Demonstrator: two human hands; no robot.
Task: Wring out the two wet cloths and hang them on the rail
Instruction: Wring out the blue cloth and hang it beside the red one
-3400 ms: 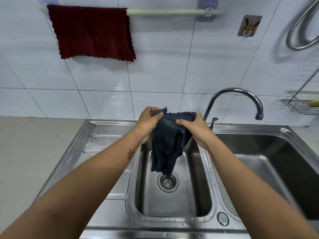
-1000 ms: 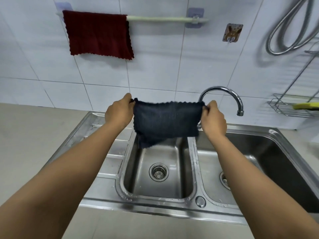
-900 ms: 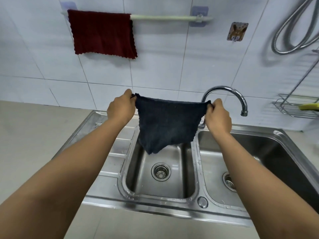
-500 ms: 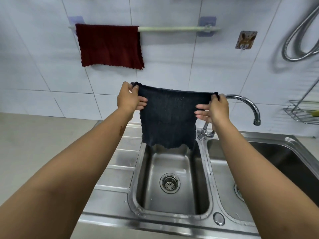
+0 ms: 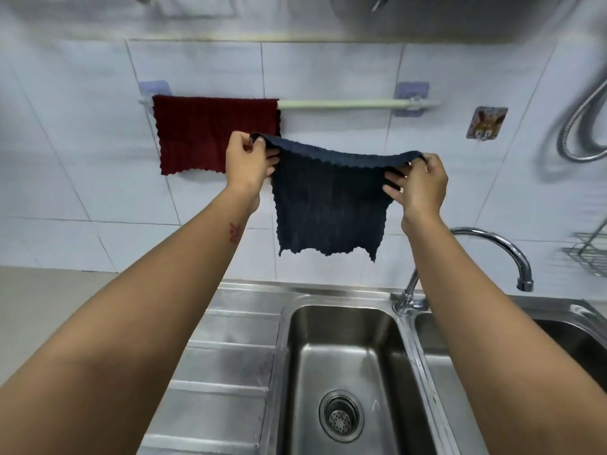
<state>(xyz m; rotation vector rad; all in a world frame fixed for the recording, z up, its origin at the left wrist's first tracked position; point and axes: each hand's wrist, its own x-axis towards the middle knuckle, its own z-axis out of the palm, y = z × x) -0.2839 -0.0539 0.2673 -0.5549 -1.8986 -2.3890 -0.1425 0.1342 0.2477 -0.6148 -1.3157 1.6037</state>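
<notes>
A dark blue cloth point(image 5: 330, 205) hangs spread out between my two hands, above the sink and below the rail. My left hand point(image 5: 247, 160) pinches its top left corner, and my right hand point(image 5: 418, 183) pinches its top right corner. The pale green rail point(image 5: 341, 103) runs along the tiled wall, its right half bare. A dark red cloth point(image 5: 210, 133) hangs over the rail's left half, just behind my left hand.
A steel double sink point(image 5: 348, 366) lies below, with a drainboard point(image 5: 226, 362) on the left and a curved tap point(image 5: 492, 244) on the right. A sticker hook point(image 5: 486, 122), a shower hose point(image 5: 581, 126) and a wire rack point(image 5: 588, 254) are on the right wall.
Both hands have opened the bunched blue cloth flat and lifted it from over the basin up toward the rail. The view has tilted upward.
</notes>
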